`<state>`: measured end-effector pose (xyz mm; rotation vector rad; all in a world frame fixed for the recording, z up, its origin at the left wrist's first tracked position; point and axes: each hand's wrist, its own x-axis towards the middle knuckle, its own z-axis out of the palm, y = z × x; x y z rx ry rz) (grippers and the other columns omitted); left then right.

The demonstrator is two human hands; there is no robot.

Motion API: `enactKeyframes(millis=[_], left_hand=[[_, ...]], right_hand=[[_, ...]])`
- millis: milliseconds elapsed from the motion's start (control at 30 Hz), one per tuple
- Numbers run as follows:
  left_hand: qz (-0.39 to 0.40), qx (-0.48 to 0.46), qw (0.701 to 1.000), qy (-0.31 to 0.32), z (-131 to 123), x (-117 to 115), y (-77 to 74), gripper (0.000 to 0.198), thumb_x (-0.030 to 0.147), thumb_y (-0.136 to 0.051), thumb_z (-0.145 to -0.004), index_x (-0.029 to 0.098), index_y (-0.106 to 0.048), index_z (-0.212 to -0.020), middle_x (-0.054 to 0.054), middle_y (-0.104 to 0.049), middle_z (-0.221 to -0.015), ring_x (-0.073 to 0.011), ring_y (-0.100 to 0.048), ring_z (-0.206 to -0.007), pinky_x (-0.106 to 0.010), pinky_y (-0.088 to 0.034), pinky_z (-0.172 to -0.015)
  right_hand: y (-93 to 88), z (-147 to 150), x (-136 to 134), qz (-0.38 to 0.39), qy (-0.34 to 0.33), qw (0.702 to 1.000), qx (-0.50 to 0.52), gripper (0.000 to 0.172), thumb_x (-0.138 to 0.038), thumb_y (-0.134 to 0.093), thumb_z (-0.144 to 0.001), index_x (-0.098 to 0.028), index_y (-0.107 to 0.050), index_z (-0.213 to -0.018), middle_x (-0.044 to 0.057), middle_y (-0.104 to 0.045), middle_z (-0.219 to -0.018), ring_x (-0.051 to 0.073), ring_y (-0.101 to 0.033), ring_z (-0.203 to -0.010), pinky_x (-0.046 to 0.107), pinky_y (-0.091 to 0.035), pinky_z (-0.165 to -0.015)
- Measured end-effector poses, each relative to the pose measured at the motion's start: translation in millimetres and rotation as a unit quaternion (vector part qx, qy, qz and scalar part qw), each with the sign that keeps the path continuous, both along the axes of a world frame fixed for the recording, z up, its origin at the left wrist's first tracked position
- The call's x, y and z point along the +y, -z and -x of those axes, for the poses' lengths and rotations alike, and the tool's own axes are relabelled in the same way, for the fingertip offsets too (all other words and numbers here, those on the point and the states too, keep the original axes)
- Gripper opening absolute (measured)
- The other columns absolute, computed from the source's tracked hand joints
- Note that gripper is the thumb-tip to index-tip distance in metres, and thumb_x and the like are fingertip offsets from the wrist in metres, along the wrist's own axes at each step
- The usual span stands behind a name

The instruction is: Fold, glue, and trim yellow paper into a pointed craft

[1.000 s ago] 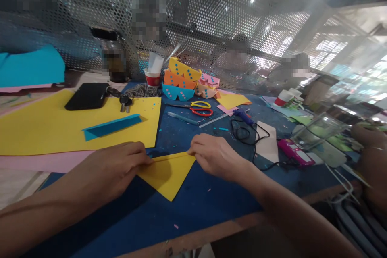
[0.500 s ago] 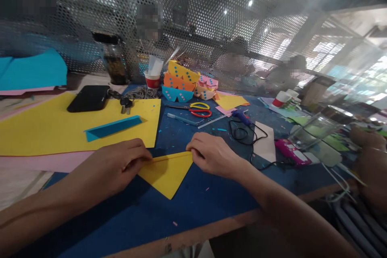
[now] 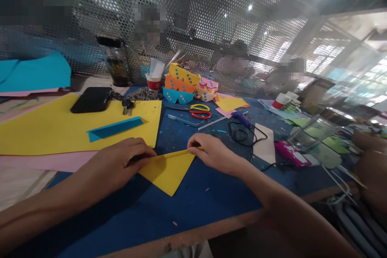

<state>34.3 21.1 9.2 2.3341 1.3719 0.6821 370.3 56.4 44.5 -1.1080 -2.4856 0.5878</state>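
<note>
A yellow sheet of paper lies on the blue tabletop, with a narrow folded strip along its far edge and a corner pointing toward me. At the left end of that fold, my left hand is closed, its fingertips pinching the paper. My right hand pinches the fold's right end between thumb and fingers, and a bit of yellow shows past the thumb. Beyond my left hand, a folded blue paper strip rests on a large yellow sheet.
Scissors, a pale blue pen and a glue gun with a looping black cord lie farther back. Decorated paper pieces stand by the perforated screen. A black phone and keys lie left. Another person's arm is at right.
My right hand's fingers have shifted slightly along the fold, and a yellow end now shows past the thumb. My left hand has moved slightly right. The view has shifted a little.
</note>
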Motion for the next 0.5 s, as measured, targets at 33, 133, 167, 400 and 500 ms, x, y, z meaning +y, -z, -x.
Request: enactKeyframes(millis=[33,133,167,400,500], left_hand=[[0.020,-0.005,1.000,-0.009,-1,0,-2.2,0.038,0.056,-0.061,-0.108,0.031,-0.089,-0.110,-0.005,-0.088,-0.108,-0.0295,-0.082,-0.099,-0.038,-0.060,-0.089],[0.075,-0.025,0.996,-0.051,-2,-1,-7.3,0.038,0.055,-0.061,-0.106,0.029,-0.088,-0.113,-0.005,-0.090,-0.109,-0.0296,-0.083,-0.099,-0.037,-0.059,-0.086],[0.090,-0.033,0.993,-0.062,-3,-2,-8.2,0.039,0.056,-0.062,-0.104,0.028,-0.088,-0.114,-0.005,-0.091,-0.109,-0.0298,-0.082,-0.099,-0.038,-0.059,-0.086],[0.123,-0.082,0.986,-0.073,-1,5,-12.7,0.046,0.067,-0.070,-0.096,0.028,-0.091,-0.107,-0.006,-0.092,-0.105,-0.0293,-0.081,-0.095,-0.037,-0.061,-0.084],[0.150,-0.071,0.985,-0.056,1,8,-18.1,0.046,0.067,-0.071,-0.093,0.028,-0.092,-0.104,-0.008,-0.093,-0.107,-0.0319,-0.083,-0.100,-0.039,-0.063,-0.088]], right_hand=[[-0.4,0,1,0.015,0.007,1.000,0.012,0.015,-0.008,-0.073,-0.112,-0.021,-0.075,-0.106,0.006,-0.083,-0.112,0.022,-0.074,-0.103,0.033,-0.051,-0.092],[-2.7,-1,1,0.047,0.019,0.998,0.049,0.015,-0.007,-0.073,-0.109,-0.022,-0.075,-0.105,0.005,-0.084,-0.111,0.021,-0.075,-0.100,0.032,-0.051,-0.090],[-3.7,-1,1,0.056,0.022,0.996,0.062,0.015,-0.008,-0.073,-0.108,-0.022,-0.075,-0.105,0.004,-0.085,-0.110,0.021,-0.075,-0.100,0.032,-0.051,-0.089],[-10.2,-5,2,0.093,0.037,0.988,0.119,0.010,-0.014,-0.073,-0.108,-0.024,-0.077,-0.106,0.004,-0.087,-0.111,0.022,-0.079,-0.104,0.032,-0.055,-0.094],[-11.2,-5,3,0.094,0.044,0.988,0.111,0.010,-0.016,-0.072,-0.109,-0.024,-0.077,-0.107,0.005,-0.087,-0.112,0.022,-0.080,-0.107,0.033,-0.056,-0.095]])
